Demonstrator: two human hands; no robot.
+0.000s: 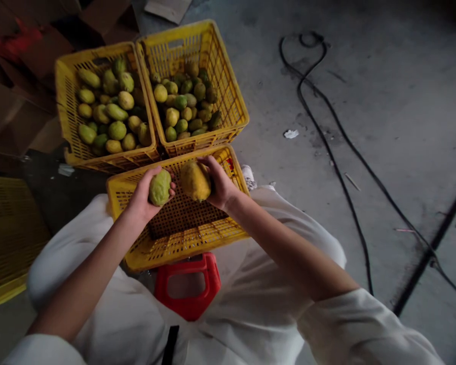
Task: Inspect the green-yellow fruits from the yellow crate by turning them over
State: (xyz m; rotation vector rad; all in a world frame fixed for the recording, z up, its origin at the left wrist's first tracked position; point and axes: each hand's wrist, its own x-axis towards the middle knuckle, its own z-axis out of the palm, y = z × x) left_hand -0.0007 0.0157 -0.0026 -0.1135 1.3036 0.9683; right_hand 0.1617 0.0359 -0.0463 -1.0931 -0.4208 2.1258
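My left hand (pixel 146 195) is closed around a bumpy green fruit (pixel 160 187), holding it above the near yellow crate (pixel 186 248). In my right hand (pixel 222 185) is a larger, smooth yellow fruit (pixel 195 181), gripped from its right side. The two fruits are close together but apart. The perforated floor of the near crate shows beneath my hands, between my knees. Beyond it, the left crate (pixel 61 96) and the right crate (pixel 233 91) stand side by side, both holding many green and yellow fruits (pixel 117 130) of the same look. Their exact kind is unclear.
A red plastic stool or frame (pixel 190 304) shows between my legs. Brown cardboard boxes (pixel 34 66) lie at the upper left, with another yellow crate (pixel 11 233) below them. A black cable (pixel 334 121) loops over the concrete floor on the right, near a white scrap (pixel 291 134).
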